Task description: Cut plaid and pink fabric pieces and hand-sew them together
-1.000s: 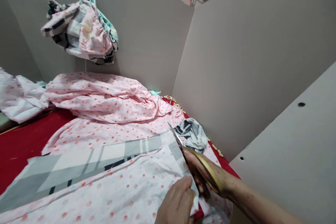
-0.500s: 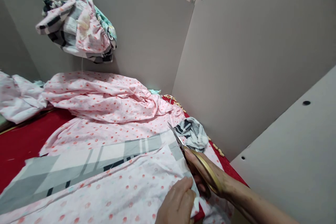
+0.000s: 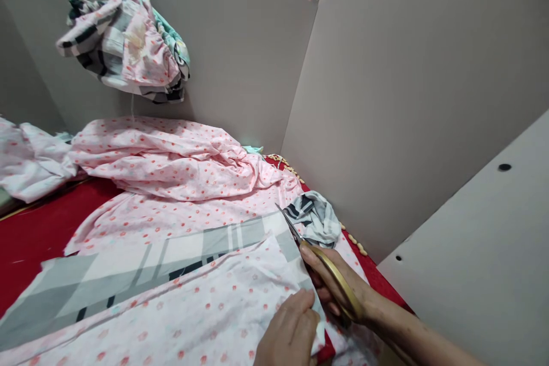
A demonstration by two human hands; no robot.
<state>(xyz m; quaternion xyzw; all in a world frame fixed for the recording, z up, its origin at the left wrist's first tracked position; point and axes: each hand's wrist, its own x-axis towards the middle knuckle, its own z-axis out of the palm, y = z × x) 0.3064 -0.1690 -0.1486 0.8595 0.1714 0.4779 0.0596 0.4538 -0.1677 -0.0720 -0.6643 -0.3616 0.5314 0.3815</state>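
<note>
My right hand (image 3: 338, 291) grips gold-handled scissors (image 3: 319, 266), fingers through the loops, blades pointing up-left along the right edge of a grey plaid fabric strip (image 3: 141, 269). A pink dotted cloth (image 3: 206, 314) lies over the near part of that strip. My left hand (image 3: 289, 334) presses down on the right end of this pink cloth, fingers curled over its edge, right beside the scissor handles. Just beyond the blade tips lies a crumpled grey-and-white plaid scrap (image 3: 315, 217).
A red table cover (image 3: 30, 229) shows at left. Bunched pink dotted fabric (image 3: 171, 163) is piled at the back, more pale cloth (image 3: 26, 163) at far left. A bundle of cloth (image 3: 124, 46) hangs on the wall. Grey panels (image 3: 407, 97) close in the right side.
The scissors and my right hand have shifted very slightly; my left hand stays pressed on the pink cloth. The view drifted a little.
</note>
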